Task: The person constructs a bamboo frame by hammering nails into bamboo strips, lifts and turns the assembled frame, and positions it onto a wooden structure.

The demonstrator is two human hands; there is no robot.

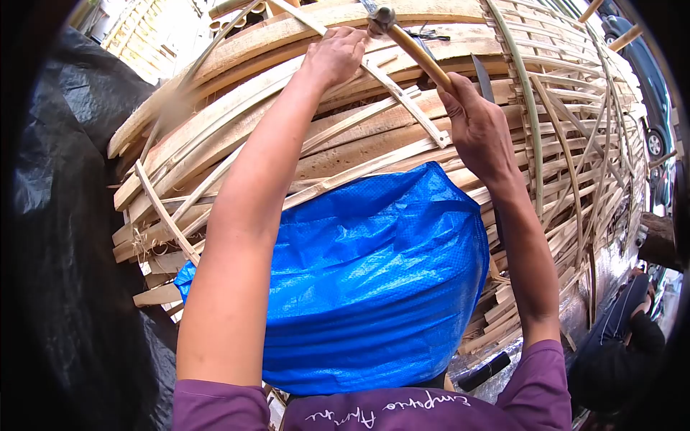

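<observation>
My right hand (480, 129) is closed round the wooden handle of a hammer (420, 59). The hammer's metal head is at the top of the view, just right of my left fingers. My left hand (336, 56) is closed on a thin bamboo strip (408, 106), which slants across the stacked wooden planks (345, 154). The left fingertips are partly hidden. Behind my right hand shows a dark flat blade (482, 77). Below both hands, a blue tarp (366, 273) lies spread in front of my body.
A lattice of bamboo strips (568, 122) covers the right side. Black plastic sheeting (79, 237) hangs at the left. At lower right, a person in dark clothes (622, 337) sits near a black cylinder (484, 371). A parked car (643, 86) stands beyond.
</observation>
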